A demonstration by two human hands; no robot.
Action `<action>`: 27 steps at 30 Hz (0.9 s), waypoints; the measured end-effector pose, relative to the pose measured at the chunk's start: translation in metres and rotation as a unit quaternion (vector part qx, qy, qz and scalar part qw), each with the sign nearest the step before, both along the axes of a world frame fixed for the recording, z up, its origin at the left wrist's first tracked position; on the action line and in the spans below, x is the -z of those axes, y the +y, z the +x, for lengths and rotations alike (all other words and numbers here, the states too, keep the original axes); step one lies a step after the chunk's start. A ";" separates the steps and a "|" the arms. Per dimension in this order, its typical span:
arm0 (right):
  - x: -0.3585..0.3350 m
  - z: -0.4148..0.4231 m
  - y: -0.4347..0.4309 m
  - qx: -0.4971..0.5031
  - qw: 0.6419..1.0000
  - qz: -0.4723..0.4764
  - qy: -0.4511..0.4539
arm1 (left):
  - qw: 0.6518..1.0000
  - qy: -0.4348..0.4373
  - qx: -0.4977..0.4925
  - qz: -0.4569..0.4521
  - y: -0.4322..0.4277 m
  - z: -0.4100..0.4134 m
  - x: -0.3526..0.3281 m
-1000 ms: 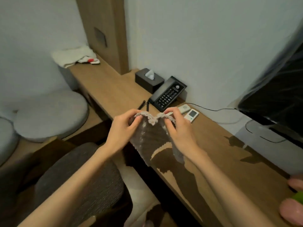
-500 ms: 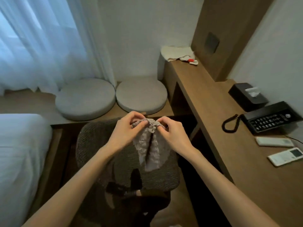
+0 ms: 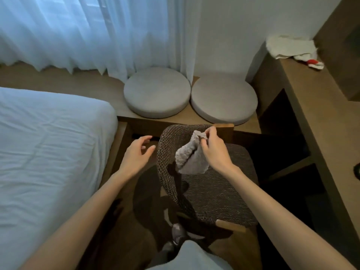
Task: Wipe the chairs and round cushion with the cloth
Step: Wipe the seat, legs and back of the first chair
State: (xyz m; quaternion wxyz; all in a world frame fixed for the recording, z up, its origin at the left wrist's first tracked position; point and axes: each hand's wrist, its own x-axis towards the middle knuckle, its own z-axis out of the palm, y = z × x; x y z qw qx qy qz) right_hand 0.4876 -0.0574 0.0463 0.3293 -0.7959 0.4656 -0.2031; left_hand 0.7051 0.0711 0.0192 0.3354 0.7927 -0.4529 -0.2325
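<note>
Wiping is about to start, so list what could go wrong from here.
1. The right hand pinches the cloth only at its top edge. The rest hangs loose over the chair, so it might slip and drop.
2. The left hand is open beside the chair's back and holds nothing, so the chair may shift under a firm wipe.
3. The cloth hangs bunched, so it may wipe with little of its surface.

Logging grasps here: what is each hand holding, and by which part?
The right hand pinches the cloth by its bunched top edge; the left hand holds nothing.
</note>
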 end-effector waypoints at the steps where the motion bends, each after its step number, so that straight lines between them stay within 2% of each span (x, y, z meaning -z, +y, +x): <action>1: 0.005 0.008 -0.004 -0.006 1.000 0.003 0.000 | 1.000 -0.014 0.009 0.001 -0.002 0.005 0.003; 6: 0.036 0.033 -0.024 -0.064 0.993 0.101 0.002 | 0.985 -0.122 0.117 0.042 -0.025 0.021 0.015; 10: 0.053 0.038 -0.033 -0.076 0.976 0.203 -0.031 | 0.946 -0.210 0.237 0.072 -0.052 0.039 0.026; 13: 0.067 0.041 -0.032 -0.060 0.966 0.246 -0.049 | 0.880 -0.286 0.363 0.113 -0.078 0.055 0.037; 18: 0.095 0.058 -0.013 -0.004 0.959 0.285 0.010 | 0.758 -0.376 0.522 0.105 -0.126 0.082 0.066; 22: 0.118 0.086 0.025 0.039 0.941 0.323 0.095 | 0.688 -0.368 0.624 0.044 -0.164 0.104 0.087; 24: 0.123 0.103 0.050 0.085 0.930 0.342 0.107 | 0.638 -0.342 0.689 0.027 -0.176 0.116 0.095; 27: 0.128 0.127 0.082 0.158 0.929 0.309 0.131 | 0.571 -0.362 0.737 0.010 -0.186 0.127 0.107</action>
